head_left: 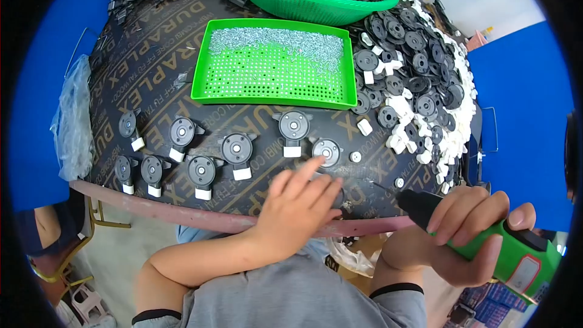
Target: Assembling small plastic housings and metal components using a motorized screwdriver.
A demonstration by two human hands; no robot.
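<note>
My left hand [297, 209] reaches over the table with its fingers apart. Its index fingertip rests on a round grey-black disc part [327, 150] with a white centre. Part of another dark piece shows beside the fingers, mostly covered by the hand. My right hand [467, 231] is wrapped round a green and black electric screwdriver [419, 205], its thin bit pointing left, above the table's near edge. Several similar disc assemblies with white blocks, such as this disc assembly [237, 149], lie to the left. A small white round piece [355, 157] lies just right of the touched disc.
Beyond the hands stands a green perforated tray [273, 107] with many small silver screws. Behind it sits a green basket [291, 9] of black parts. Black discs [425, 106] and white pieces [398, 143] are heaped at the right. A clear plastic bag [76, 115] hangs at the left.
</note>
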